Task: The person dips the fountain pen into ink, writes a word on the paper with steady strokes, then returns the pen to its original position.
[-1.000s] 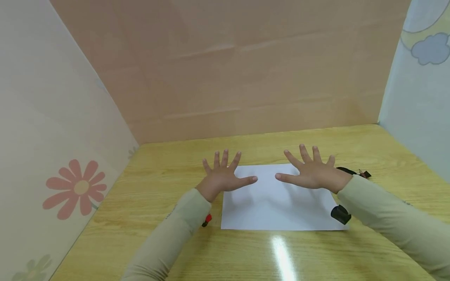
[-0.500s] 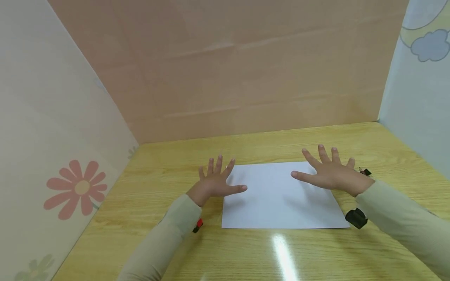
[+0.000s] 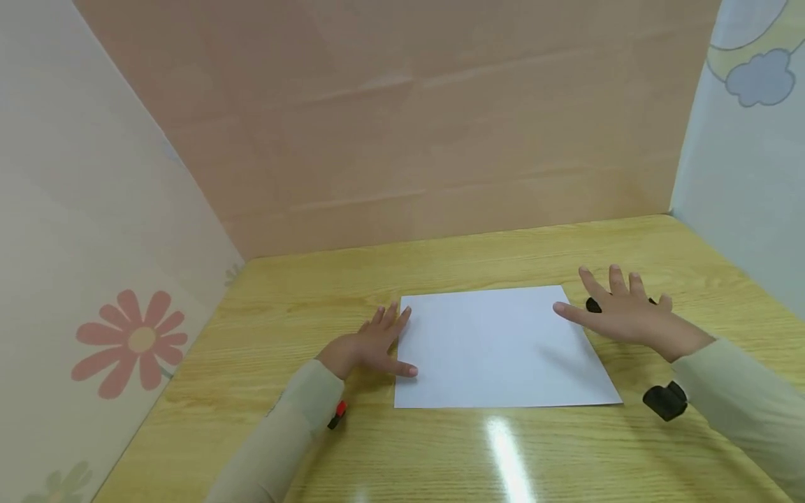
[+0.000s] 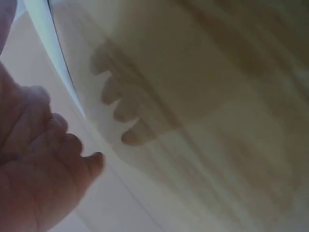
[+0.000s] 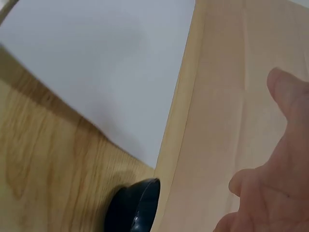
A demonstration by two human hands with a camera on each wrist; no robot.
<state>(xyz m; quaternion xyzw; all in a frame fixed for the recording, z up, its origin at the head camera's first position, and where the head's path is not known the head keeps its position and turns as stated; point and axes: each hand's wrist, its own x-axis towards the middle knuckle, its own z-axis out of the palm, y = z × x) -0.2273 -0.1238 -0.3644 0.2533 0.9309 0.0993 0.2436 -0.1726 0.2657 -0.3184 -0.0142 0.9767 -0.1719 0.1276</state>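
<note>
A plain white sheet of paper [image 3: 490, 349] lies flat on the wooden table. My left hand [image 3: 372, 347] is at its left edge, fingers spread, thumb and fingertips over the paper. In the left wrist view this hand [image 4: 43, 164] holds nothing and casts a shadow on the wood; contact with the paper cannot be told. My right hand [image 3: 629, 318] hovers past the paper's upper right corner with fingers spread, holding nothing. Behind it a dark, rounded object [image 3: 592, 305] is mostly hidden. The right wrist view shows a glossy dark bowl-like thing [image 5: 133, 208] by the paper's corner.
A peach-coloured covering [image 3: 440, 140] rises along the table's back edge. Walls with a flower print [image 3: 132, 342] and a cloud print [image 3: 761, 77] stand at left and right. Small black devices hang under both wrists, the right one [image 3: 665, 401] fully visible.
Both hands have moved apart from above the paper: the left one leftward and down to the left edge, the right one rightward past the right edge. The paper stays put and shows more fully.
</note>
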